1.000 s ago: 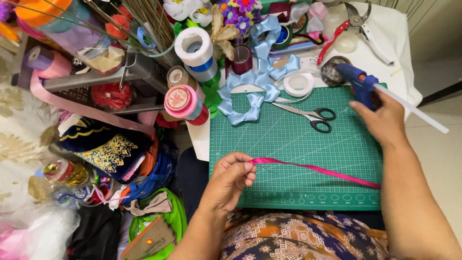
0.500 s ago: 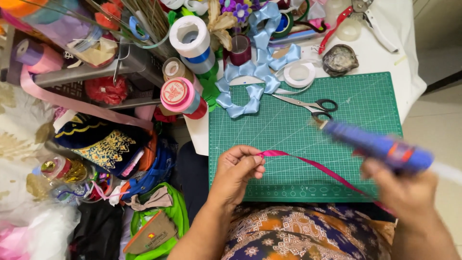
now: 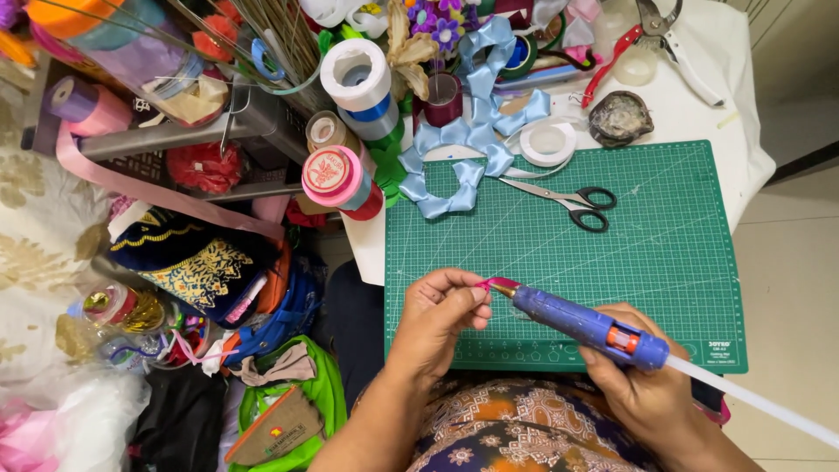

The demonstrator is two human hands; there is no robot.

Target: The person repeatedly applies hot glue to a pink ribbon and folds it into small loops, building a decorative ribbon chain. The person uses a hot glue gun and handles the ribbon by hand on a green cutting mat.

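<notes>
My left grip pinches the pink ribbon end; my right grip clasps the blue glue gun, nozzle touching it.

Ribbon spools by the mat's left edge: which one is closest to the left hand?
The pink-topped spool, lowest of the upright spools. The white spool and the tan spool stand farther up, away from the left hand.

The light is bright and even, coming from above, so shadows are soft and short. The green cutting mat shows no strong glare. The centre of the frame is sharp. Toward the left edge, the picture bends slightly and becomes a little softer.
</notes>
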